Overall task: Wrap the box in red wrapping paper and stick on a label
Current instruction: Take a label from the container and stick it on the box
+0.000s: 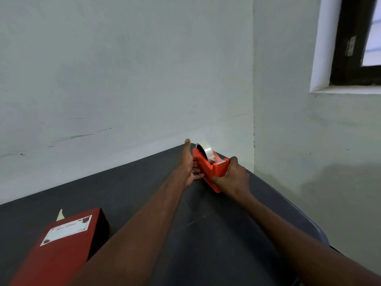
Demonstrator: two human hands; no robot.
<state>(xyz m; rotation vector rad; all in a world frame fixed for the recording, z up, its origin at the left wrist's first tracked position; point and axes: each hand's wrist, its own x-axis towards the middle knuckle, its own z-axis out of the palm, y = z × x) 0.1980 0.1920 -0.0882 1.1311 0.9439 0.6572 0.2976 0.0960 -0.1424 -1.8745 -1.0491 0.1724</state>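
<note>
Here the wrapped box (pixel 59 246) lies lengthwise away, label (pixel 66 229) upward.

We have the wrapped box (pixel 59 246) near-left on the table (pixel 206 234), label (pixel 67 229) on its top. Tape dispenser (pixel 212 172) sits far-right near the wall corner, tape roll (pixel 206 151) in it. Our left hand (pixel 190 168) is on its left side, right hand (pixel 233 178) on its near end.

One red-wrapped box (pixel 59 246), one white label (pixel 66 230) stuck on its top. One orange tape dispenser (pixel 210 170), one roll of clear tape (pixel 205 151) in it. One dark counter (pixel 206 234). Two hands: left hand (pixel 190 168), right hand (pixel 233 178). One window (pixel 358 42).
</note>
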